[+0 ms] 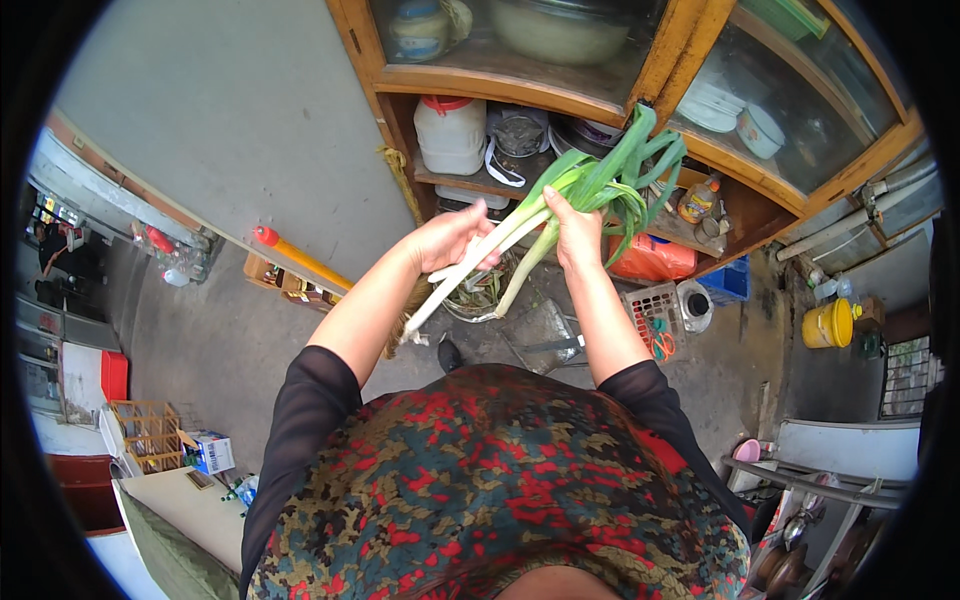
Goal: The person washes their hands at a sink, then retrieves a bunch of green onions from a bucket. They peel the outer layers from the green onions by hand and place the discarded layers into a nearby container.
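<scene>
My right hand point(577, 229) grips a bunch of leeks or large green onions point(559, 196) where the pale stalks turn green. The green leaves fan out past that hand toward the cabinet. One long white stalk slants down left to a rooty end, and a second stalk hangs below my right hand. My left hand point(454, 240) is at the long stalk, its fingers partly behind it and its thumb raised. Whether it grips the stalk is unclear. Under the stalks stands a round container point(474, 311) with leafy scraps in it.
Ahead is a wooden cabinet point(517, 81) with glass doors and open lower shelves. A metal dustpan point(536, 330) lies on the floor near my shoe point(449, 355). Orange-handled scissors point(663, 345) rest on a plastic crate point(643, 304) at right. A yellow bucket point(827, 324) stands farther right.
</scene>
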Demonstrator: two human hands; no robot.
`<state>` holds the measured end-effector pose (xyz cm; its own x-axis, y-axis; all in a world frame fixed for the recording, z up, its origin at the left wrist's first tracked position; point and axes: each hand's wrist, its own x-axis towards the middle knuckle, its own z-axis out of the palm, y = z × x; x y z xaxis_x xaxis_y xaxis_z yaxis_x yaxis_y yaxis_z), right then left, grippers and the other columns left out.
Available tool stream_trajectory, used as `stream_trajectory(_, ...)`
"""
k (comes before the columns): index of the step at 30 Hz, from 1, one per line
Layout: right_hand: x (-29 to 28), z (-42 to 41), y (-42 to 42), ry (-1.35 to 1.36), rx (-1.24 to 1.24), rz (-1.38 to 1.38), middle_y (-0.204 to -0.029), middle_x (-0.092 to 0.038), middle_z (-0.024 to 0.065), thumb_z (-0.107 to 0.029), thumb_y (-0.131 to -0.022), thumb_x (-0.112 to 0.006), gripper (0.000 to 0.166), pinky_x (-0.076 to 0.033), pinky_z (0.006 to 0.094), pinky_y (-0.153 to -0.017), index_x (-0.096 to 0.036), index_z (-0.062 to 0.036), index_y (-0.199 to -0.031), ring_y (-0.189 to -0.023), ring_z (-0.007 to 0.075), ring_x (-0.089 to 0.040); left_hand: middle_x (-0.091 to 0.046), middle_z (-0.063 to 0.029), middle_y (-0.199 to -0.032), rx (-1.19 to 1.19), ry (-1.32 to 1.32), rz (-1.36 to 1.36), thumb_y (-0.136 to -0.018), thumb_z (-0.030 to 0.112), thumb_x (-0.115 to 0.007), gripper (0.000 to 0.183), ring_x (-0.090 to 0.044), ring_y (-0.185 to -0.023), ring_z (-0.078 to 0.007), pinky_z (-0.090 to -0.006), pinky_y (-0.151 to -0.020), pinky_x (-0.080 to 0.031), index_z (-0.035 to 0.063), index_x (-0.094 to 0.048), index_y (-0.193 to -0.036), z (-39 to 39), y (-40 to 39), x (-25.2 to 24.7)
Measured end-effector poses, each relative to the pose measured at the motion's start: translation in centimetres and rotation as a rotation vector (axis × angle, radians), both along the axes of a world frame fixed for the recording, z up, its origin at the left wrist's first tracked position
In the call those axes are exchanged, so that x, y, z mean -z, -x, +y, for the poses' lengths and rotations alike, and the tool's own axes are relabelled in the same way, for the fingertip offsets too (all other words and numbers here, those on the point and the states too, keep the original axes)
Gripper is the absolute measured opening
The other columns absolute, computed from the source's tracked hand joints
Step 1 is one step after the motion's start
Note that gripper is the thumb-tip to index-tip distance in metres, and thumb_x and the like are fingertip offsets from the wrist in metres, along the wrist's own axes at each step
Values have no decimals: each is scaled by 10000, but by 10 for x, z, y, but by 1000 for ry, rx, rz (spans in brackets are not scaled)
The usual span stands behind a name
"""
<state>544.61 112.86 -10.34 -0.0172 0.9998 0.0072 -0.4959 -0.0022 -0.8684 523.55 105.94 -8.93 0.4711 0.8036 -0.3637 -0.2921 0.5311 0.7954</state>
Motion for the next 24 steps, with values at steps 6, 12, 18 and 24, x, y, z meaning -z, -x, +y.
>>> stream_trajectory(6, 8, 9, -23, 25, 28, 62, -987, -632, 81, -10, -793, -728, 305, -537, 297, -684, -597, -8, -1068, -818, 178, -635, -667, -35, -869, -145, -181, 319, -886, 150, -666, 186, -632, -746, -91, -219, -661, -523, 35, -609, -1021, -20, 1, 10)
stream_trajectory(12, 7, 4, -35, -10, -34, 224, -1070, -624, 73, -8, -819, -707, 377, -436, 331, -949, -555, -17, -1164, -1012, 185, -589, -662, -74, -790, -426, -204, 527, -951, 175, -565, 182, -639, -717, -124, -266, -621, -511, 9, -638, -944, -9, -17, -2)
stream_trajectory(18, 15, 3, -18, 344, -43, 248, -1033, -637, 99, -196, -826, -740, 369, -489, 371, -848, -627, 28, -1096, -937, 214, -610, -649, -192, -918, -483, -631, 996, -838, 221, -524, 231, -629, -898, -338, -416, -744, -498, 55, -678, -884, -17, -62, -16)
stream_trajectory(24, 29, -11, -73, 227, 43, -17, -1015, -626, 100, -174, -837, -730, 331, -485, 336, -847, -611, 22, -1075, -930, 184, -593, -564, -115, -888, -471, -976, 1025, -830, 197, -645, 135, -587, -802, -359, -453, -682, -471, 82, -602, -887, -29, -87, 4)
